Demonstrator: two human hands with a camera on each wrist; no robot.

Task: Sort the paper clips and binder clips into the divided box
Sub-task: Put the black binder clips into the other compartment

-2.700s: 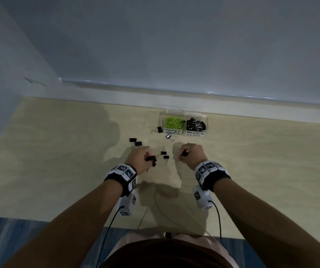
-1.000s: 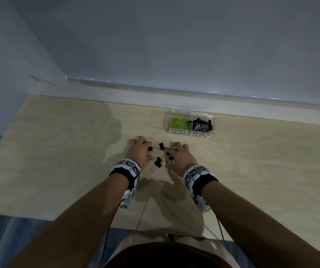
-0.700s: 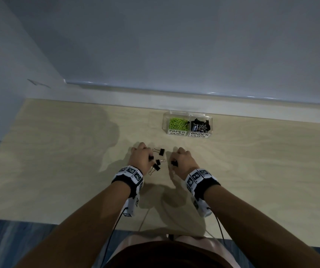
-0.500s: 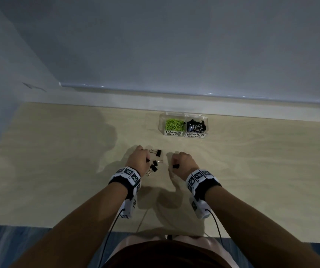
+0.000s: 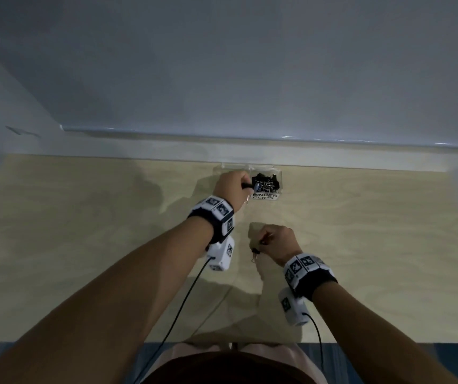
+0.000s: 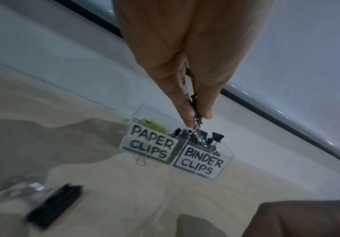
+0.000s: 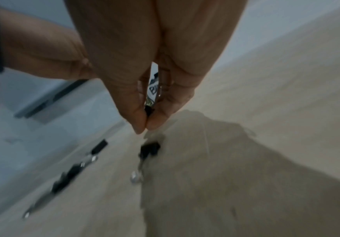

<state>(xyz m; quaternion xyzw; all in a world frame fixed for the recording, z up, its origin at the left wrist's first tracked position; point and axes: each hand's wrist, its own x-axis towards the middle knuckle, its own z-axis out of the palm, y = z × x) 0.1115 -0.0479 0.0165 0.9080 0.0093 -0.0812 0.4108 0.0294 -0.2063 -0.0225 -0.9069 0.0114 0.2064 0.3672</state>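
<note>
Here, clear divided box (image 5: 266, 196) at the far edge of the wooden table (image 5: 360, 245), left hand (image 5: 232, 189) over it pinching black binder clips (image 6: 193, 104), right hand (image 5: 276, 242) nearer, fingers pinching one binder clip (image 7: 149, 110), more loose clips (image 7: 150, 150) below

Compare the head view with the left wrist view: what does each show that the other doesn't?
Only the head view shows the right hand pinching a small black binder clip above the pale wooden table. Only the left wrist view shows the green paper clips and the PAPER CLIPS label. Both show the left hand holding binder clips over the clear divided box.
</note>
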